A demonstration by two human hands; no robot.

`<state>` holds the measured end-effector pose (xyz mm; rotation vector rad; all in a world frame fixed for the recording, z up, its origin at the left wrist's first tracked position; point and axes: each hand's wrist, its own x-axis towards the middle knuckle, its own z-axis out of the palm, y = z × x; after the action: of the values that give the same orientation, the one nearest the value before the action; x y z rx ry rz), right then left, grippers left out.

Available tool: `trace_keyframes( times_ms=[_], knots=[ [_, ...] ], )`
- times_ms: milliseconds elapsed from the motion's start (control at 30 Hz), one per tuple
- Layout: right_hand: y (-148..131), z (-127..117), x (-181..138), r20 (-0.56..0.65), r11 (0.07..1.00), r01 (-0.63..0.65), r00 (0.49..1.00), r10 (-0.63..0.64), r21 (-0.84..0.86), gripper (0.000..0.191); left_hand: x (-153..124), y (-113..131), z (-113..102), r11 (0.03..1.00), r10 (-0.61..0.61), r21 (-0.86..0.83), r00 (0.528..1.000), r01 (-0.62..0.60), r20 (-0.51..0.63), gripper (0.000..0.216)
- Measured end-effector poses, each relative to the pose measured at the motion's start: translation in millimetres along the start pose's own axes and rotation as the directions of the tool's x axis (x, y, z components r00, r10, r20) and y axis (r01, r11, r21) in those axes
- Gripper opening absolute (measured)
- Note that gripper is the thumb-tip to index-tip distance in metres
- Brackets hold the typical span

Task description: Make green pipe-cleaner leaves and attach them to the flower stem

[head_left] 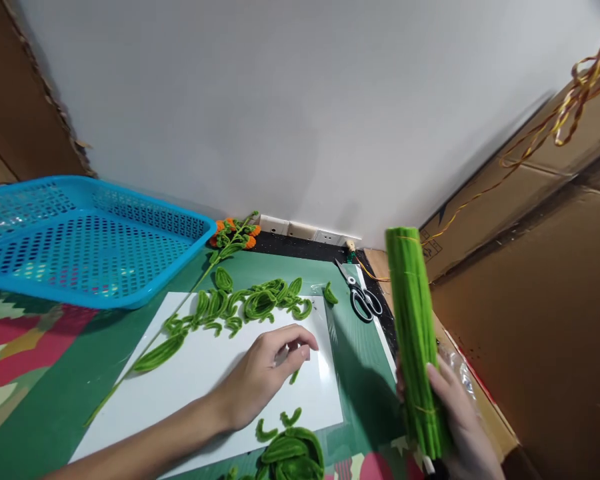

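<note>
My right hand (463,407) is wrapped round the lower part of a thick bundle of green pipe cleaners (411,320), held nearly upright and banded near both ends. Over the white board (130,427), my left hand (265,373) hangs with loosely curved fingers, thumb and index tips apart, nothing visible in it. Just under its thumb is a small green piece (294,376). Bent green pipe-cleaner leaves (260,303) lie in a row along the board's far edge. More green leaves (293,453) are piled at the near edge, partly cut off by the frame.
Black-handled scissors (363,303) lie right of the board. A blue plastic basket (145,293) stands at the left. An orange-flowered pipe-cleaner stem (220,253) crosses the board's left side. Power sockets (300,231) line the wall, and cardboard (540,320) walls the right.
</note>
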<state>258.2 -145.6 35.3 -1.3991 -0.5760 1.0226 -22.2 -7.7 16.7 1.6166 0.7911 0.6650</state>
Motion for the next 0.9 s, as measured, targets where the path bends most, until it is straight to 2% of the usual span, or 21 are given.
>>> trace_keyframes(
  times_ms=[100, 200, 267, 367, 433, 500, 533, 633, 700, 800, 900],
  knots=[
    [9.7, 36.3, -2.6, 0.171, 0.995, -0.073, 0.983, 0.061, 0.065, 0.061, -1.2, 2.6, -1.0, 0.981, 0.008, -0.194, 1.0, -0.01, -0.013, 0.041],
    [15.0, 69.5, -8.1, 0.262, 0.993, -0.105, 0.961, 0.087, 0.054, 0.064, -1.3, 9.7, 0.8, 0.894, 0.126, -0.435, 0.992, -0.104, 0.021, 0.078],
    [18.4, 89.1, -11.4, 0.39, 0.997, -0.068, 0.919, 0.051, 0.028, 0.06, -1.0, 19.3, 1.9, 0.81, 0.122, -0.578, 0.993, -0.098, 0.003, 0.073],
    [27.6, 110.3, -14.4, 0.554, 0.999, 0.034, 0.832, -0.006, -0.04, 0.057, -1.3, 38.5, 1.1, 0.71, -0.07, -0.704, 0.996, 0.017, -0.047, 0.05],
    [35.5, 116.9, -16.6, 0.598, 0.995, 0.082, 0.801, -0.031, -0.057, 0.06, -1.8, 51.3, -1.2, 0.654, -0.245, -0.737, 0.969, 0.173, 0.009, 0.03],
    [41.5, 117.4, -20.3, 0.599, 0.993, 0.115, 0.797, -0.07, -0.037, 0.063, -1.6, 62.2, -4.6, 0.603, -0.331, -0.757, 0.942, 0.252, 0.05, 0.029],
    [42.8, 116.1, -22.7, 0.595, 0.99, 0.139, 0.798, -0.096, -0.026, 0.064, -1.0, 66.8, -6.7, 0.588, -0.344, -0.772, 0.938, 0.24, 0.029, 0.028],
    [40.0, 111.5, -31.8, 0.55, 0.973, 0.228, 0.818, -0.171, -0.036, 0.051, 3.2, 77.6, -15.2, 0.555, -0.296, -0.828, 0.949, 0.082, -0.104, 0.024],
    [35.7, 111.6, -37.5, 0.484, 0.936, 0.351, 0.825, -0.292, -0.034, 0.042, 7.3, 82.9, -23.1, 0.524, -0.28, -0.851, 0.939, -0.024, -0.198, 0.021],
    [31.9, 116.2, -42.2, 0.34, 0.835, 0.547, 0.796, -0.501, -0.05, 0.018, 13.1, 88.9, -35.9, 0.494, -0.306, -0.857, 0.893, -0.147, -0.329, 0.018],
    [30.9, 119.5, -42.5, 0.3, 0.771, 0.622, 0.767, -0.567, -0.135, 0.004, 15.7, 91.8, -44.4, 0.515, -0.36, -0.842, 0.851, -0.161, -0.383, 0.021]
  ],
)
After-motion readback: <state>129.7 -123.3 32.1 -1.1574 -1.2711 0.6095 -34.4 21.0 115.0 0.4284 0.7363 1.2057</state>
